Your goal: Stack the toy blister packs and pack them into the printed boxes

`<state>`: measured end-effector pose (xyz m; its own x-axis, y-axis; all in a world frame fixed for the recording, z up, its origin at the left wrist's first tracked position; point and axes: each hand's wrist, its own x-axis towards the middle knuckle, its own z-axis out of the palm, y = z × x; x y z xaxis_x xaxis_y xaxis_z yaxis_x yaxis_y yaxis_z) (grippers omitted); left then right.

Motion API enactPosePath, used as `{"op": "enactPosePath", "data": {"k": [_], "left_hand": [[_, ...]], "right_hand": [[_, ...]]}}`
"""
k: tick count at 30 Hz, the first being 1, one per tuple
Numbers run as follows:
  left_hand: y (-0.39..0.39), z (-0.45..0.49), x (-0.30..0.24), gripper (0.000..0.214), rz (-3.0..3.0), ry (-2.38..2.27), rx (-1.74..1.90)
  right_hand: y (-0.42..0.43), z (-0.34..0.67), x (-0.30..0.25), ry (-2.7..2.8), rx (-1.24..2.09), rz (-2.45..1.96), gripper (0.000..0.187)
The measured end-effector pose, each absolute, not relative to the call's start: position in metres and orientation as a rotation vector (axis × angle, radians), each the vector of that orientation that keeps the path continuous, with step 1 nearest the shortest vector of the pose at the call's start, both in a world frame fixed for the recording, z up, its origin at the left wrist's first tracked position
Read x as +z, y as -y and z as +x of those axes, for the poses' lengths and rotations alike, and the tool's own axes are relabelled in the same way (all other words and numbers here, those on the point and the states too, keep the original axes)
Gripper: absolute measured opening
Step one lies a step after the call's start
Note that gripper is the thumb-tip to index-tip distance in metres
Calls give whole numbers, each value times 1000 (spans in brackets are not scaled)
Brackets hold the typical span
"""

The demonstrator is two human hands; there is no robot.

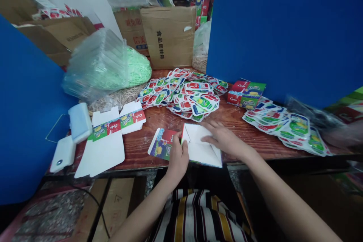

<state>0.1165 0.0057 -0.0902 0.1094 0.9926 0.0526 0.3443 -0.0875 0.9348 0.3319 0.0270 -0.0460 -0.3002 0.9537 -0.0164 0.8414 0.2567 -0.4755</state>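
Note:
A flat printed carton blank (pixel 198 149), white side up, lies at the near edge of the wooden table (pixel 241 128). My left hand (pixel 178 157) is closed on its left flap, thumb over the fold. My right hand (pixel 224 138) presses flat on the blank's right part with fingers stretched out. A coloured flap of the blank (pixel 163 143) sticks out to the left of my left hand.
Another unfolded blank (pixel 109 136) lies at the left beside a white device (pixel 72 136). A heap of printed stickers (pixel 184 92), a finished small box (pixel 246 93), more sticker sheets (pixel 283 124), clear trays (pixel 98 62), green shred (pixel 138 68) and cardboard cartons (pixel 168 36) crowd the table.

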Motion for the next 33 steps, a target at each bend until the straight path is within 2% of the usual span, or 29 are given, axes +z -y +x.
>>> {"op": "enactPosePath", "data": {"k": [3,8,10,12,15,17,20,23,25,30,33], "left_hand": [[-5,114,-90,34,1576,-1332,995],[-1,112,-87,38,1504,-1300,1014],[5,113,-84,36,1531,-1298,1067],[14,114,-78,34,1601,-1313,1135],[31,114,-65,32,1727,-1314,1206],[42,113,-57,35,1798,-1249,1261],[49,107,-50,40,1732,-1149,1413],[40,98,-42,46,1352,-1175,1511],[29,88,-35,50,1076,-1173,1429],[7,61,-20,55,829,-1038,1340],[-4,45,-22,55,789,-1118,1397]], "right_hand": [[-26,339,-52,2116,758,-1504,60],[-22,336,-71,1469,998,-1527,93],[-15,332,-78,1160,1145,-1465,90],[-7,332,-81,1010,1335,-1392,77],[6,340,-76,974,1623,-1249,65],[15,348,-63,1024,1624,-1201,65],[28,357,-30,1288,1282,-1169,62],[43,349,2,1691,717,-1035,62],[52,332,12,1969,369,-936,56],[49,274,-13,2398,-376,-596,42],[30,252,-40,2427,-581,-510,45]]}}
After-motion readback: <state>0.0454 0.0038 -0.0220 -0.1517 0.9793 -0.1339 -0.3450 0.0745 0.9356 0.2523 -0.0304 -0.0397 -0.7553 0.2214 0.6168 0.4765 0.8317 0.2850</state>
